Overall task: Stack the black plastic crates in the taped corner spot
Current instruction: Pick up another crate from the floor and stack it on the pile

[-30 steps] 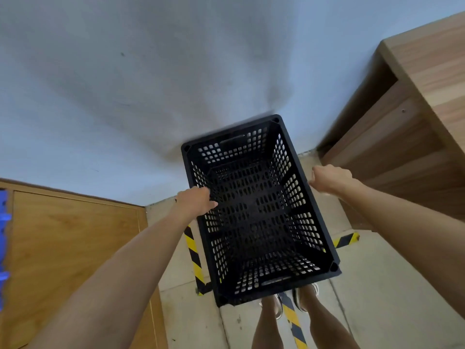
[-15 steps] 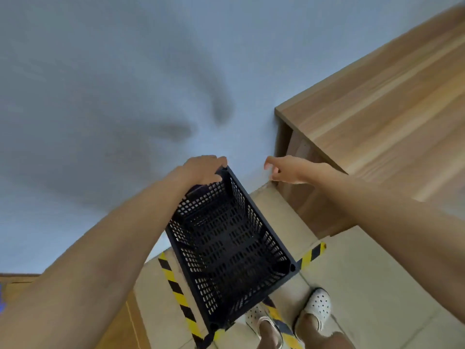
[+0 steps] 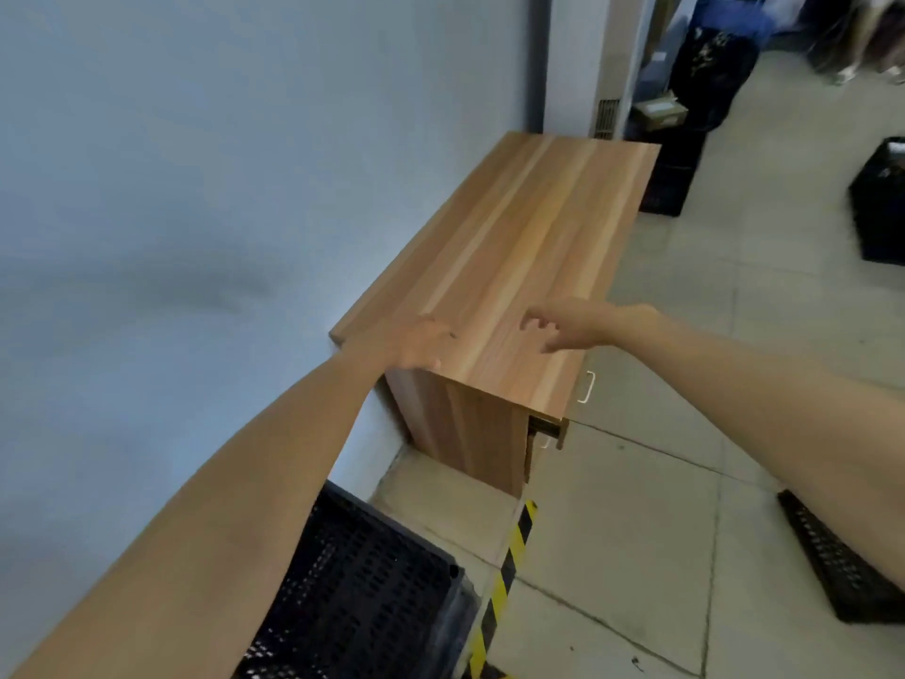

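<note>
Looking through the head camera (the only view), the person has both arms stretched forward and neither hand holds anything: the left hand hangs relaxed in front of the near corner of the wooden cabinet, and the right hand hovers over its top with fingers loosely curled. One black crate sits low in the frame on the floor against the wall, inside the strip of yellow-and-black tape; much of it is hidden by the left forearm. Its open top faces up, and its long axis seems to run along the wall, though too little shows to be sure. A second black crate lies at the right edge, well apart from the first, partly behind the right forearm. The step in hand is probably fetching that next crate. To do it well, the person should grip it at both short ends, keep it level, match its long side to the crate below, and lower it straight so the rims nest
</note>
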